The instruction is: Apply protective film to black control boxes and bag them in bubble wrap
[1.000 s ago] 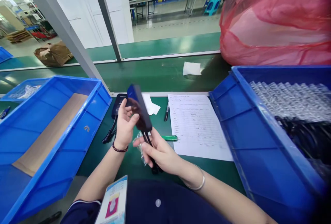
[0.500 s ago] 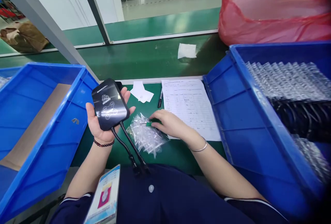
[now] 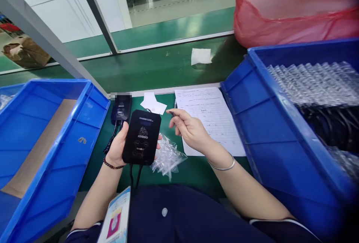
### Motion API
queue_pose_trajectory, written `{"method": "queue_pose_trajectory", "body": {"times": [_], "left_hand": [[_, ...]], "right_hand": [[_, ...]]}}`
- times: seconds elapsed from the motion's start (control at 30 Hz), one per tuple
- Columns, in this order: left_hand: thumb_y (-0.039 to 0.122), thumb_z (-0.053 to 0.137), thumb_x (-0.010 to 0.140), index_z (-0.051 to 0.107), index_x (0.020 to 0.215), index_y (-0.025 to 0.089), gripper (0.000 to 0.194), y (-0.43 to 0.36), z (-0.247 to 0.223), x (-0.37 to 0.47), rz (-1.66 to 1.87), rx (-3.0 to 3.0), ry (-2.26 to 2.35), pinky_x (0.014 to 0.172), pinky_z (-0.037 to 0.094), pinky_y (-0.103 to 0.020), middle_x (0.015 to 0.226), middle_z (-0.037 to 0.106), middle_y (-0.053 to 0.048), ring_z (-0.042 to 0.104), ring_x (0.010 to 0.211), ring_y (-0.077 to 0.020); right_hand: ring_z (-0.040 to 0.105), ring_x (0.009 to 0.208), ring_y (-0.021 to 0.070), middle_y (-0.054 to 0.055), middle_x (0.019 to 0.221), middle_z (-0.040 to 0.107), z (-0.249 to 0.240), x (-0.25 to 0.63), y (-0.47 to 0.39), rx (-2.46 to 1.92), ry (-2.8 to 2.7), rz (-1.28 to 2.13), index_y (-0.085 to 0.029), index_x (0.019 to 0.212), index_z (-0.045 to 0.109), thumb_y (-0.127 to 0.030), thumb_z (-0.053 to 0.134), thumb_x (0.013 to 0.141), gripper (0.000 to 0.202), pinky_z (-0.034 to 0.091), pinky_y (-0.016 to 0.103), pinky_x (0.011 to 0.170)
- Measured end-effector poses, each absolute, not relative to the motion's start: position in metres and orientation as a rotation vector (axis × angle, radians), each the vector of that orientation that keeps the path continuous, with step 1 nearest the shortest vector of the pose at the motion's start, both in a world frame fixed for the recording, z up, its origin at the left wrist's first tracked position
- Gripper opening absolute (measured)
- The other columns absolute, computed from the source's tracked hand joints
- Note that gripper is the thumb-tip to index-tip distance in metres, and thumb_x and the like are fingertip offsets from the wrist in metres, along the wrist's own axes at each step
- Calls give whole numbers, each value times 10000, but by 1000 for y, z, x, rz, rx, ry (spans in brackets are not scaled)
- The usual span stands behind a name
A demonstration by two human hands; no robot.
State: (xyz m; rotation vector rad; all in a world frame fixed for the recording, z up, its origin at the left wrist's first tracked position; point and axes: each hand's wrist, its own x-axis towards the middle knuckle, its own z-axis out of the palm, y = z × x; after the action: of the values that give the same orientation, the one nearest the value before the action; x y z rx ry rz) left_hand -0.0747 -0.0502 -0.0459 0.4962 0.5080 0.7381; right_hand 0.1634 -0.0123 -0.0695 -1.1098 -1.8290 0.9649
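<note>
A flat black device (image 3: pixel 142 138) with white printing and two cables at its lower edge is gripped in my left hand (image 3: pixel 117 149), fingers behind it and thumb at its left side. My right hand (image 3: pixel 186 125) is to the right of the device, with thumb and index finger pinched on a small dark piece (image 3: pixel 172 114), too small to make out. Clear plastic pieces in a bag (image 3: pixel 169 158) lie on the green table between my hands. A second black device (image 3: pixel 121 108) with cables lies behind my left hand.
Blue bins stand at the left (image 3: pixel 81 160) and right (image 3: pixel 269 142); the right one holds wrapped items and black cables. A printed sheet (image 3: pixel 210 123) and white slips (image 3: pixel 153 104) lie on the table. A red bag (image 3: pixel 280 29) is at the back right.
The held device has moved right and turned upright, uncovering the second device. My right hand has lifted off the clear pieces, and the green item at its fingertips is no longer visible.
</note>
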Motion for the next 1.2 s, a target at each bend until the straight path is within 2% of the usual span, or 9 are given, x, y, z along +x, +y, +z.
{"method": "queue_pose_trajectory", "body": {"times": [0.1,0.17,0.4,1.2], "left_hand": [[678,261,921,504,1368,113,760,-57,-49,-64,718,473,473,845,518,-530,1287,561,-235,611,1054,-345],[676,264,922,499,1373,116,756,-60,-49,-61,717,461,464,846,515,-531,1291,557,-236,607,1058,-346],[679,266,919,469,1402,144,749,-62,-51,-60,723,455,457,859,502,-555,1291,555,-223,590,1085,-358],[672,265,923,472,1401,142,743,-60,-50,-60,709,421,476,871,500,-559,1302,554,-231,599,1088,-359]], "right_hand": [[616,730,127,59,945,652,-62,162,-15,-1031,-1831,769,-188,1095,637,-280,393,997,278,515,294,699],[621,794,144,61,935,657,-59,163,-17,-1041,-1853,662,-188,1059,665,-255,437,983,249,509,303,734],[640,840,162,46,955,685,-54,166,-23,-1164,-1910,751,-219,1055,684,-259,477,972,226,509,315,761],[608,753,144,39,868,645,-49,165,-24,-1234,-1987,667,-217,1069,698,-262,453,975,266,480,286,700]]}}
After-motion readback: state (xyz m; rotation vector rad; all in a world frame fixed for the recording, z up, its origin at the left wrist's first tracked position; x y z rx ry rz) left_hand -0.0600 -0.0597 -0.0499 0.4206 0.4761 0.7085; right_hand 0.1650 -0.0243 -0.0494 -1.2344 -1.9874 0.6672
